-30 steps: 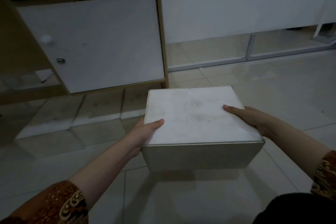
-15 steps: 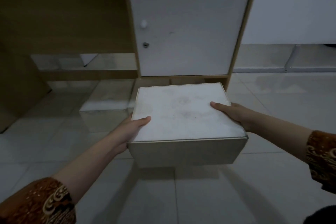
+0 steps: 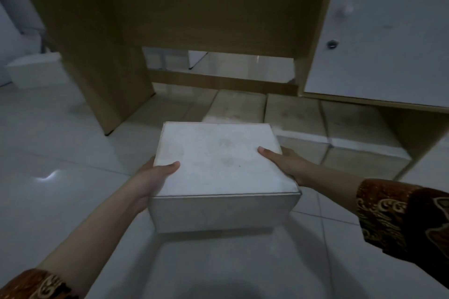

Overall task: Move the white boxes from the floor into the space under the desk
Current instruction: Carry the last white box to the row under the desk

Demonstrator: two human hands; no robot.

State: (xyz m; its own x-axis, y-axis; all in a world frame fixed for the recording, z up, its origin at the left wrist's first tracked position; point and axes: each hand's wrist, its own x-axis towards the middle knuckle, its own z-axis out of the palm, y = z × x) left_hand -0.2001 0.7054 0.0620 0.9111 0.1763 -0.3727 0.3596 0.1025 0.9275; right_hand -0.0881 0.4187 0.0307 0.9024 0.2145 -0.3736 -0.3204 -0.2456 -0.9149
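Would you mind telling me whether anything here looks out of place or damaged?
Nothing looks damaged. The box held in the left hand and right hand is intact. One white box sits on the floor left of the desk, not under it.

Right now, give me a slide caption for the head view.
Both hands, left hand and right hand, carry a white box toward the desk opening.

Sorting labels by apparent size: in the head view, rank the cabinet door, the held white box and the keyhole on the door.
1. cabinet door
2. held white box, though nearness inflates it
3. keyhole
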